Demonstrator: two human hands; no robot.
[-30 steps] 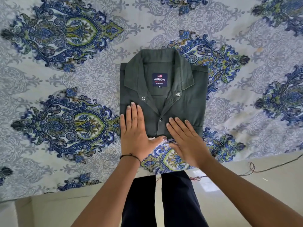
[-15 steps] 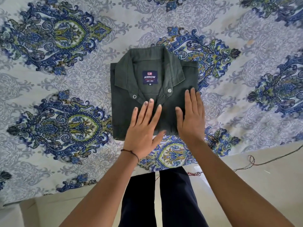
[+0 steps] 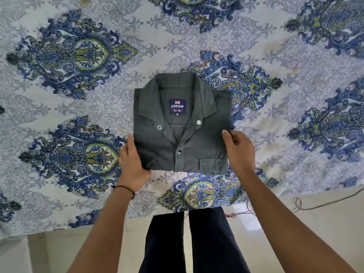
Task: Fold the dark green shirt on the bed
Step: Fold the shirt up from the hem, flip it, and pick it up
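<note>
Both hands have slid off the front of the dark green shirt, where they lay flat a moment ago, and now sit at its two sides. The left hand holds the shirt's low left edge. Its thumb lies along the side, and its fingers are tucked under the cloth where they cannot be seen. The right hand holds the right edge, with its thumb on top of the cloth and its fingers curled behind it.

The shirt lies between the two hands on the bed. It is folded into a neat square, with the collar on the far side, away from the hands. A blue label shows inside the collar, and a pocket sits just beside the right hand. The bed has a pale sheet with big blue and green shapes all around the hands.

A thin black band goes round the left wrist. Below the arms are dark trousers and a pale floor. A loose thread lies on the floor near the right arm.
</note>
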